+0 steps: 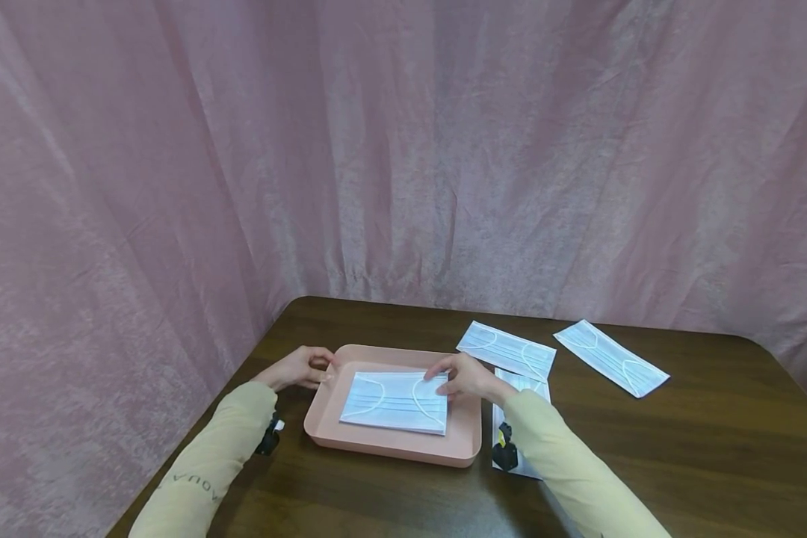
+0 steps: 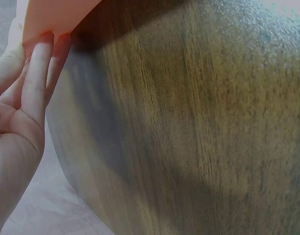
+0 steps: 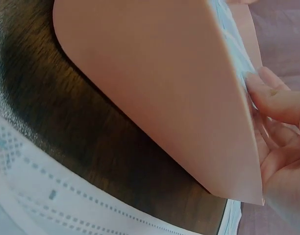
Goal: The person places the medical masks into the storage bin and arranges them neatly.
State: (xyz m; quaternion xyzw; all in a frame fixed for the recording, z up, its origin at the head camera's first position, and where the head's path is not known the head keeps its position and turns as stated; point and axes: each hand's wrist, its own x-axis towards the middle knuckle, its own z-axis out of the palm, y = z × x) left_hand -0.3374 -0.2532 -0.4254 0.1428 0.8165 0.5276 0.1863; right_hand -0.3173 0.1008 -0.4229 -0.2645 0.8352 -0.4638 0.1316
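Note:
A pink rectangular tray lies on the table with a small stack of pale blue face masks in it, ear loops on top. At the tray's left side, my left hand grips the rim; in the left wrist view its fingers press the outer wall. My right hand reaches over the tray's right rim and pinches the stack's upper right corner between thumb and fingers. In the right wrist view the thumb rests at the masks' edge, and the tray wall hides much of the stack.
To the right of the tray one face mask overlaps another mask, which is partly under my right forearm. A further mask lies apart, farther right. Pink curtains hang behind the brown wooden table.

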